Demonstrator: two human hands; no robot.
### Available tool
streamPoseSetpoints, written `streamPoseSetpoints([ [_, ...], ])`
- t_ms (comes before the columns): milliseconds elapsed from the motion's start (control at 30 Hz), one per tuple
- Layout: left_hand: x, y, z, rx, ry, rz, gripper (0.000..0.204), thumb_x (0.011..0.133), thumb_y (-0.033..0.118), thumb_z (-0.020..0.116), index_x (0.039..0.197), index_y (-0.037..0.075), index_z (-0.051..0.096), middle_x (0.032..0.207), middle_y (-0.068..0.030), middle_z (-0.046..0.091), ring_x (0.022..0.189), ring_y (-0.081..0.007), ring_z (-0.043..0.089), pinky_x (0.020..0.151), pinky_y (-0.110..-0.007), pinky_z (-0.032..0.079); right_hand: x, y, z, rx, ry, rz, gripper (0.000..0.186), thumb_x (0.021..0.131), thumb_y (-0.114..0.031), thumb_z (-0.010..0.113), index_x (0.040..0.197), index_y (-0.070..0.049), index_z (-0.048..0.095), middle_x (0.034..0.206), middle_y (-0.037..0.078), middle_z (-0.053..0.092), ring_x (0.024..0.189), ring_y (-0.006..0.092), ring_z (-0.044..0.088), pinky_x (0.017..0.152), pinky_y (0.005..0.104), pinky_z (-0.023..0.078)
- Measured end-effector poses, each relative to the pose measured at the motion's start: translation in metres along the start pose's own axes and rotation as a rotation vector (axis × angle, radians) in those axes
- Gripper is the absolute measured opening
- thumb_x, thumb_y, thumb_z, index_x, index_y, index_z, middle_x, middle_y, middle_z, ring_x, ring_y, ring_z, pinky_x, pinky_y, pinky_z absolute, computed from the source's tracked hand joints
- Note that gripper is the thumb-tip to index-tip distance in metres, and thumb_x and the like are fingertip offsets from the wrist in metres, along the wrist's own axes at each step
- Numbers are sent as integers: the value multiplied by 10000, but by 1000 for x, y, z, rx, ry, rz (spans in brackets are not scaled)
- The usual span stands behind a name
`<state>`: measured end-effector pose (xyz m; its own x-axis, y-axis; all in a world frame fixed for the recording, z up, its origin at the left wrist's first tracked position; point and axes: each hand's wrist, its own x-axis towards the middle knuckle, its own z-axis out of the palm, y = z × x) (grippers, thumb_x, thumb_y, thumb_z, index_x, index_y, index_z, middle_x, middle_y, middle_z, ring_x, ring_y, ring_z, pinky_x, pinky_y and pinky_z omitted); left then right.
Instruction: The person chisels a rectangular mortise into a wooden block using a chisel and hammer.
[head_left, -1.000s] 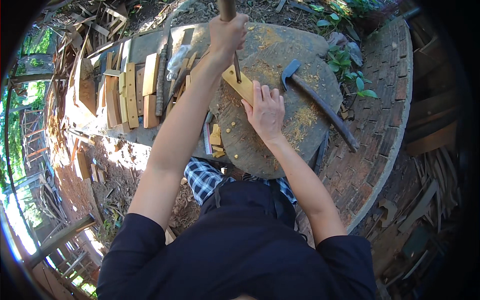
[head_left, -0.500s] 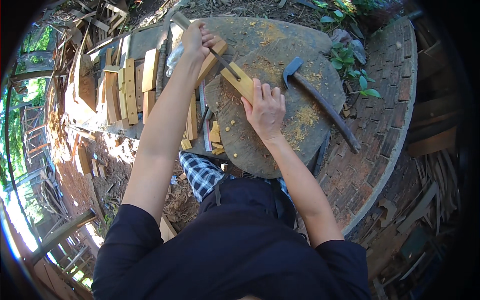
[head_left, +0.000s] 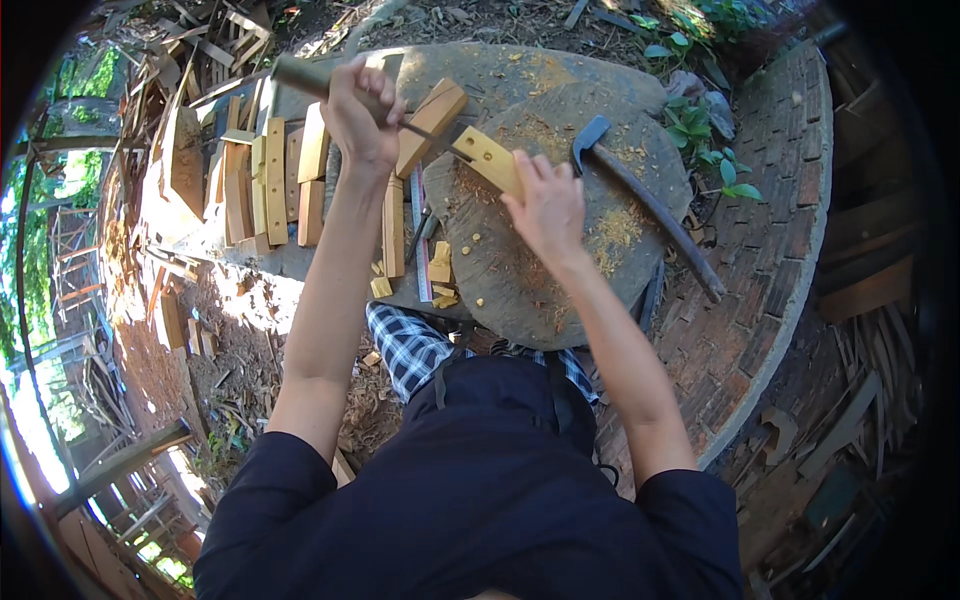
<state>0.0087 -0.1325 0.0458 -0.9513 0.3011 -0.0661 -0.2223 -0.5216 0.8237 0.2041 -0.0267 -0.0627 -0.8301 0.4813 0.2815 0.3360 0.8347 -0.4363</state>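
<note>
My left hand [head_left: 362, 112] is closed round the handle of a chisel-like tool [head_left: 300, 77], whose thick rounded handle sticks out to the left. Its thin metal shaft slopes down rightward to the near left end of a small yellow wood block [head_left: 490, 160]; whether the tip touches the block, I cannot tell. Two round holes show in the block's top face. My right hand [head_left: 548, 205] grips the block's right end, fingers over it, above a round wooden stump [head_left: 540, 300]. Right of that hand lies a hammer [head_left: 650, 205] with a dark metal head and long wooden handle.
Several wood pieces [head_left: 275, 180], some drilled, lie on the left of the slab [head_left: 440, 65]. A thicker block [head_left: 430, 125] sits behind the shaft. A ruler [head_left: 421, 260] and offcuts [head_left: 440, 265] lie beside the stump. Brick paving [head_left: 770, 200] curves along the right.
My left hand has moved left, and the tool's shaft has come away from the hole it reached before. The block and my right hand have shifted slightly right. Both holes now show.
</note>
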Motion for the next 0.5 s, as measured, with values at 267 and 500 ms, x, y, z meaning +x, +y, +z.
streamPoseSetpoints([
  [267,-14,-17,17,113,-220,92,406,948,364,662,708,116,448,593,13,412,425,-82,382,352,-239,250,63,23,-8,81,-371,-457,286,820,-54,645,1029,-228,733,1161,25,597,1267,251,493,1048,455,399],
  [500,-20,-34,31,165,-155,166,428,936,322,721,710,93,440,544,-1,418,395,-86,389,369,-247,272,69,15,-2,72,-401,-351,448,744,58,585,1069,-214,732,1233,18,596,1356,246,432,1010,452,386],
])
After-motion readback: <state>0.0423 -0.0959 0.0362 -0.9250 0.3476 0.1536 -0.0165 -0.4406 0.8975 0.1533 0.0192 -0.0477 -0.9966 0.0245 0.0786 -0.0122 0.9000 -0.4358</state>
